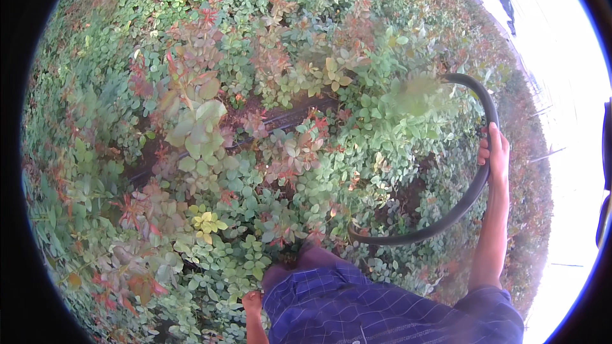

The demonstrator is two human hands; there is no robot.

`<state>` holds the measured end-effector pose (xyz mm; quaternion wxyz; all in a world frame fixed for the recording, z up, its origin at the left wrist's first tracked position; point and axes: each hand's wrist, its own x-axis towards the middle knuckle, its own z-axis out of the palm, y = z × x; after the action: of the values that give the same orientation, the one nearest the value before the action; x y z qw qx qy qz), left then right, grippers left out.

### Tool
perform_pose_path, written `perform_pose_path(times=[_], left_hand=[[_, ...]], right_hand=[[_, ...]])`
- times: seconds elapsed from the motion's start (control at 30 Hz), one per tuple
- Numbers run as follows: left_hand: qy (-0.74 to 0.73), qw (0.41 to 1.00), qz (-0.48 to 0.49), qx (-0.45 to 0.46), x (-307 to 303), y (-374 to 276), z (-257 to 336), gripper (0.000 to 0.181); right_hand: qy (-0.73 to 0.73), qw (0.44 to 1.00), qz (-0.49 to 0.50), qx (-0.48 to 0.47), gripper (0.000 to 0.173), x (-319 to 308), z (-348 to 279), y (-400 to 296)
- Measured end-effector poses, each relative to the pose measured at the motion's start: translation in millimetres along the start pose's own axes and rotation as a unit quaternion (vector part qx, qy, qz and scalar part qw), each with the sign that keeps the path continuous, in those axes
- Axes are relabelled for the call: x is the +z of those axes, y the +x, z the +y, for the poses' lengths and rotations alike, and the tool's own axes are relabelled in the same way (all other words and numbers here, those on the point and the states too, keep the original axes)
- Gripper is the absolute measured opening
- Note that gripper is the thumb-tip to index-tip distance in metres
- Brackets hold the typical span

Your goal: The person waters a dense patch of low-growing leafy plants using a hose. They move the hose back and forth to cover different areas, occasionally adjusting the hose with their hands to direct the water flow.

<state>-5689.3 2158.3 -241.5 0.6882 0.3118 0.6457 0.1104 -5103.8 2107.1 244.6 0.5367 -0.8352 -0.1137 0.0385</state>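
My right hand (496, 150) is wrapped around a thick black hose (461, 208) at the right, its thumb lying along it. From the hand the hose bends up and left to an upper end among leaves, beside a blurred green patch; downward it curves left and goes out of sight in foliage near my legs. Low in the view, my left hand (252, 301) hangs beside my dark checked clothing, fingers apparently curled; whether anything is in it cannot be told. Leafy bushes (267, 200), resembling rose plants with green and reddish leaves, surround me.
Dark thin tubes or lines (282, 119) run along bare soil between the plants. Tall reddish shoots (191, 91) rise close to the camera at the left centre. Dense planting continues to the far edge, with a bright whitish area (569, 119) beyond it at the right.
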Motion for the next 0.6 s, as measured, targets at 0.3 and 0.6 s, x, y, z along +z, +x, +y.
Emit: perform_pose_path(times=[0.3, 0.6], left_hand=[[0.008, 1.000, 0.010, -0.011, 8, -4, -1, 0.011], [-0.002, 0.998, 0.037, -0.047, 16, -10, 1, 0.010]], right_hand=[[0.037, 0.999, -0.029, 0.020, 0.034, -3, 6, 21], [0.008, 1.000, 0.001, -0.006, 0.035, -8, 14, 65]])
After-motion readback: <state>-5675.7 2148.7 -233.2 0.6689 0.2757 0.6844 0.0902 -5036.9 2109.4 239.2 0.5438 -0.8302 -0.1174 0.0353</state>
